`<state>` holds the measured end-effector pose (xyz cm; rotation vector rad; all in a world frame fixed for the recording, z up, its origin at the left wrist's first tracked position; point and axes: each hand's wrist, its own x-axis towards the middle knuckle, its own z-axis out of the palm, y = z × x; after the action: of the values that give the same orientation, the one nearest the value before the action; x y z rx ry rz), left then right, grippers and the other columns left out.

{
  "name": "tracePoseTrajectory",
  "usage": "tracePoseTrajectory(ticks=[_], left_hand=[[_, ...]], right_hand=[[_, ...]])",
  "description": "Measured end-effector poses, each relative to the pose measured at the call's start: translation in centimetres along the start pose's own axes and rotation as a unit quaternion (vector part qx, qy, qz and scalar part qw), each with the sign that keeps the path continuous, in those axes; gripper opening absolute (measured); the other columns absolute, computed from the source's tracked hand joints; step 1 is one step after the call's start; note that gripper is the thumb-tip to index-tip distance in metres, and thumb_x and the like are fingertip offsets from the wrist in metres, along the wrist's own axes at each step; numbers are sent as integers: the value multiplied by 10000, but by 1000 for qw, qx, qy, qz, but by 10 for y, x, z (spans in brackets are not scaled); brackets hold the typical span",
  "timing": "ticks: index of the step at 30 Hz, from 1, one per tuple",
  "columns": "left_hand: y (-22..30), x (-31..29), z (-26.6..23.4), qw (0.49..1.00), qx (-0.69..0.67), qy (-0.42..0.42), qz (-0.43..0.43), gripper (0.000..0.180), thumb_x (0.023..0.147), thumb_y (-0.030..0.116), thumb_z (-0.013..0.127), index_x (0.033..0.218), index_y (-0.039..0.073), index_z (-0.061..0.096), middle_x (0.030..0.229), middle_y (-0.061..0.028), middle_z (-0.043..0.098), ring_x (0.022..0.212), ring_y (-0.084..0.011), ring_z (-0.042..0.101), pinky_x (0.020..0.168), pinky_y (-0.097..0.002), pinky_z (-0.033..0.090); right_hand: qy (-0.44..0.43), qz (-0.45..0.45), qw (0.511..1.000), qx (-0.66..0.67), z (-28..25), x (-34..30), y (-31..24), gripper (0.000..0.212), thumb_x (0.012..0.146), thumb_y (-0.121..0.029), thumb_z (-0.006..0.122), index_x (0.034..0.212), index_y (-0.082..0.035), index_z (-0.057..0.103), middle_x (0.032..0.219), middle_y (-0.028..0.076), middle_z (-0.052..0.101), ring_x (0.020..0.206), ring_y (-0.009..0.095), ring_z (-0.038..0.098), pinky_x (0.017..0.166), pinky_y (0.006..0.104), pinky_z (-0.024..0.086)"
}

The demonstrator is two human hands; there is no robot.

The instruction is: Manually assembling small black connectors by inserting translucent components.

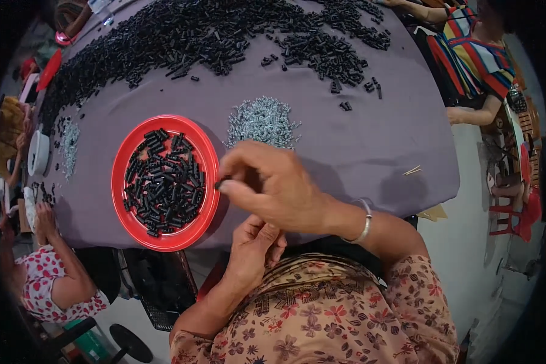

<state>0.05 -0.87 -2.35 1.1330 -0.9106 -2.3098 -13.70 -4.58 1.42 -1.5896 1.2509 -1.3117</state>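
Note:
My right hand (273, 185) reaches over the table edge with thumb and forefinger pinched on a small black plastic piece (221, 182), close to the right rim of a round red plate (119, 182). Many short black plastic tubes (167, 188) fill the plate. Lower down, at the table edge, my left hand (250, 247) is closed with its fingers curled together; what it holds, if anything, is hidden. Just beyond my right hand lies a heap of small silvery metal springs (262, 118).
A large pile of black plastic parts (182, 36) spreads over the far side of the purple-grey tablecloth (358, 145). Thin sticks (413, 170) lie at the right. More springs (70, 145) and a white basin (39, 151) are at the left. Other people sit along both sides.

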Motion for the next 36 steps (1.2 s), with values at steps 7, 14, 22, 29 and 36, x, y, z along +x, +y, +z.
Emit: tracePoseTrajectory(ticks=[7, 14, 22, 29, 36], left_hand=[[5, 0, 0, 999, -31, -9, -9, 154, 951, 187, 507, 879, 52, 533, 671, -23, 537, 498, -83, 466, 418, -196, 338], [6, 4, -1, 999, -18, -48, -8, 185, 953, 203, 506, 888, 32, 534, 673, -23, 531, 493, -76, 457, 419, -200, 347], [6, 1, 2, 999, -5, -43, -6, 182, 954, 198, 504, 885, 33, 537, 671, -25, 536, 487, -76, 457, 420, -204, 353], [6, 0, 1, 999, 14, -50, -4, 188, 951, 208, 510, 889, 32, 531, 668, -21, 533, 486, -68, 456, 419, -194, 346], [-2, 0, 4, 993, 40, -54, 99, 135, 909, 134, 576, 973, 17, 555, 748, -10, 541, 552, -44, 472, 470, -180, 383]], right_hand=[[40, -107, 987, -116, -3, -3, 14, 205, 789, -11, 618, 993, -20, 608, 837, 95, 610, 647, 164, 584, 566, 286, 476], [194, 51, 905, -376, -129, -55, 49, 110, 803, -73, 616, 900, -20, 625, 821, 135, 619, 716, 294, 610, 627, 347, 488], [213, 53, 839, -498, -208, -26, 86, 168, 836, -136, 591, 973, -41, 611, 897, 154, 599, 804, 333, 589, 711, 401, 480], [204, 78, 806, -550, -217, -28, 96, 195, 829, -125, 593, 1000, -30, 592, 879, 161, 603, 772, 308, 595, 686, 405, 481], [140, 219, 955, 141, -78, -78, -2, 262, 859, -57, 605, 1096, -11, 504, 862, 54, 608, 657, 77, 567, 537, 182, 436]])
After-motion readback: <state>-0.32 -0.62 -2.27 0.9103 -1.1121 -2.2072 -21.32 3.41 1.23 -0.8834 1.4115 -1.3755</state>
